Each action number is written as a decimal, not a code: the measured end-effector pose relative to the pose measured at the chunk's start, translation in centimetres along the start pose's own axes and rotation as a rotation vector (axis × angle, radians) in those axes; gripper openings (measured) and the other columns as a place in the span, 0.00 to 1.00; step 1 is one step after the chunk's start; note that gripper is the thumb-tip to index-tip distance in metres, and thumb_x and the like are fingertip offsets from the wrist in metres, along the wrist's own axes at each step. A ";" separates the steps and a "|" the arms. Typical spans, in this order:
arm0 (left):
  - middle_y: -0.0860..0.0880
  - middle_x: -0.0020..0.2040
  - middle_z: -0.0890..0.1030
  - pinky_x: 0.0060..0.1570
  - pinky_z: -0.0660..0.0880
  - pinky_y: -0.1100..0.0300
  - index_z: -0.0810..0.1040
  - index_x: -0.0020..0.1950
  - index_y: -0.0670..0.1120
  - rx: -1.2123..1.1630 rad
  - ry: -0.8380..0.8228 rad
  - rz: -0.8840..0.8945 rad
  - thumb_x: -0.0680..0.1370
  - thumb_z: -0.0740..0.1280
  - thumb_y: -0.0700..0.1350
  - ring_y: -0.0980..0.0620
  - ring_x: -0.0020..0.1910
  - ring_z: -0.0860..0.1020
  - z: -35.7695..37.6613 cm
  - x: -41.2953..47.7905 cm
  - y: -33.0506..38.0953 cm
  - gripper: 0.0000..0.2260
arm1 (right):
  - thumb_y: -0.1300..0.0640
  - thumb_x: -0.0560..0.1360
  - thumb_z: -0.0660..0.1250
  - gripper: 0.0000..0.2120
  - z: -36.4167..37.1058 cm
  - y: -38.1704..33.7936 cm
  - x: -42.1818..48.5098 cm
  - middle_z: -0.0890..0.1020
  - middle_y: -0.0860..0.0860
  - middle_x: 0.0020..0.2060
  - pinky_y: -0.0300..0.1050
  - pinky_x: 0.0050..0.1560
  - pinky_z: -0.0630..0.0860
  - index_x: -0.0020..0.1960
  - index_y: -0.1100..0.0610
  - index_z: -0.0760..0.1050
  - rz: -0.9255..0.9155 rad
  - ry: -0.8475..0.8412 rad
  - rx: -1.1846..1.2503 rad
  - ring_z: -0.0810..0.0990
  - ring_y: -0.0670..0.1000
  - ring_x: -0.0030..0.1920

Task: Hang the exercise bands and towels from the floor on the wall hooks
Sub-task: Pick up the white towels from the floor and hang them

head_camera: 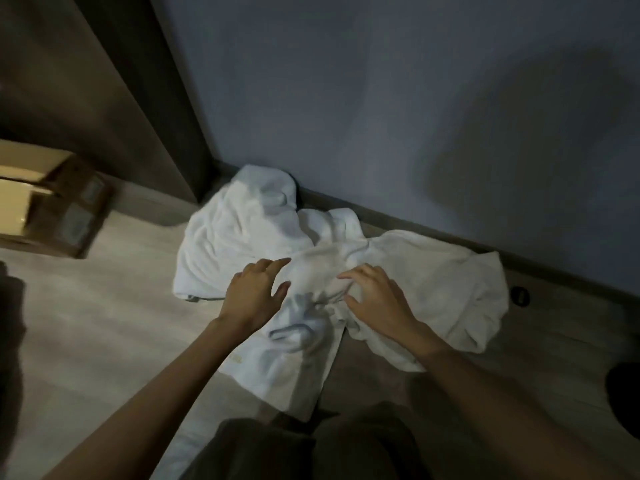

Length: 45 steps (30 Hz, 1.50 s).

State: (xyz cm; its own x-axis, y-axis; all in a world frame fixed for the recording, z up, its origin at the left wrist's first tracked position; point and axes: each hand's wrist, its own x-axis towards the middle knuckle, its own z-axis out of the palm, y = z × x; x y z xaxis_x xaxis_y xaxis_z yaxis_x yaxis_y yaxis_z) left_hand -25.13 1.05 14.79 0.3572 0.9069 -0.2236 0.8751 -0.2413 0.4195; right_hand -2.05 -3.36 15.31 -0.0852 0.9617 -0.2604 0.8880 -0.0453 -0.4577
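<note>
Two hands: our left hand (254, 293) and right hand (378, 299) sit apart on the towels (242, 233).
Left hand: fingers spread, loose.
Right hand: fingers bent into the cloth; we cannot tell if they grip.
Towels: crumpled on the floor (114, 306) under and beyond both hands, by the wall (381, 98).

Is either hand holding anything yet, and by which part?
Nothing is lifted. The left hand is open over the bunched middle of the towels; the right hand curls its fingers onto that same fold, but whether they grip it cannot be told.
</note>
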 end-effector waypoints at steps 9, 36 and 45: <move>0.47 0.55 0.79 0.45 0.75 0.51 0.77 0.63 0.49 0.059 0.033 0.371 0.74 0.58 0.57 0.43 0.49 0.75 19.1 5.4 -5.0 0.21 | 0.53 0.73 0.67 0.12 18.6 12.6 3.5 0.74 0.53 0.54 0.49 0.47 0.74 0.55 0.55 0.74 0.019 0.022 -0.015 0.73 0.54 0.54; 0.52 0.43 0.74 0.41 0.68 0.59 0.71 0.52 0.42 -0.596 0.559 0.108 0.74 0.57 0.35 0.55 0.42 0.71 9.8 7.7 -8.2 0.09 | 0.56 0.80 0.57 0.11 12.6 10.6 4.9 0.80 0.55 0.39 0.41 0.42 0.71 0.44 0.59 0.75 0.178 0.424 0.297 0.77 0.51 0.39; 0.52 0.71 0.67 0.70 0.54 0.41 0.56 0.75 0.57 -0.335 0.314 0.277 0.68 0.68 0.64 0.52 0.69 0.65 8.6 9.6 -1.6 0.39 | 0.57 0.80 0.58 0.07 0.5 2.2 8.7 0.75 0.40 0.35 0.24 0.38 0.66 0.46 0.53 0.73 -0.198 0.647 0.368 0.74 0.33 0.37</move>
State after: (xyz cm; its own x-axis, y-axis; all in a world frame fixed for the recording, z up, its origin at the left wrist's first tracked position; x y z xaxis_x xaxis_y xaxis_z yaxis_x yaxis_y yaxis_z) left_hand -20.26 7.11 4.40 0.4007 0.8968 0.1878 0.5913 -0.4097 0.6946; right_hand -1.05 4.81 11.59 0.1548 0.9227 0.3530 0.6663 0.1663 -0.7269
